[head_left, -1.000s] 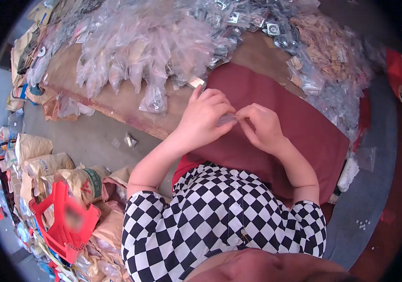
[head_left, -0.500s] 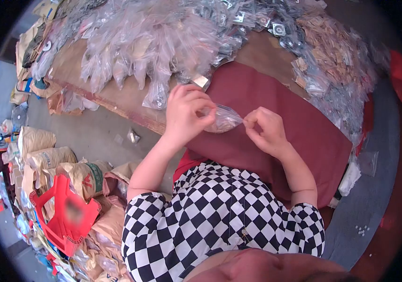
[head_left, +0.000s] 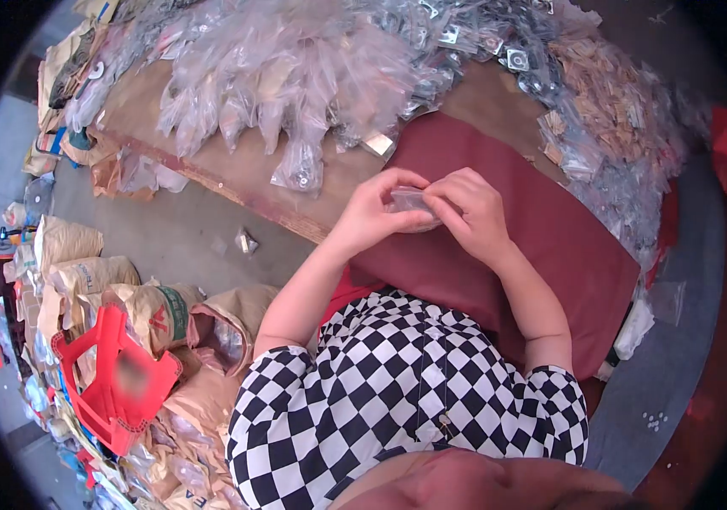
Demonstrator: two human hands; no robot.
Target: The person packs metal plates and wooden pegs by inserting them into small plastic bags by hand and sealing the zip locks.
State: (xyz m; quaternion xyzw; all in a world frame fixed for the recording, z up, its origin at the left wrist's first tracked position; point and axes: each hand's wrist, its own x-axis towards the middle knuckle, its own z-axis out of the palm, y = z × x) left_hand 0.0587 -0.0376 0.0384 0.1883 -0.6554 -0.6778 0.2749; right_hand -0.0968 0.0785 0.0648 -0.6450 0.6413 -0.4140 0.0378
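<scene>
Over the dark red cloth (head_left: 533,263), both hands meet around a small clear plastic bag (head_left: 410,202). My left hand (head_left: 376,212) curls around the bag from the left, thumb below and fingers above. From the other side, my right hand (head_left: 472,212) pinches the bag's edge with its fingers bent. The bag's contents are largely hidden by the fingers. Just beyond my left hand, a small shiny packet (head_left: 378,143) rests at the cloth's edge, and a clear bag with metal parts (head_left: 299,172) lies on the brown tabletop (head_left: 202,166).
Heaped clear bags (head_left: 287,68) cover the far tabletop. Bagged metal parts (head_left: 516,59) and tan pieces (head_left: 601,89) pile up at the far right. To my left stand paper sacks (head_left: 147,314) and a red plastic stool (head_left: 113,382). A small packet (head_left: 247,241) lies on the floor.
My hands have come together: the left moved right and slightly down, the right moved left and up. The bag, earlier stretched between them, is now mostly enclosed by the fingers.
</scene>
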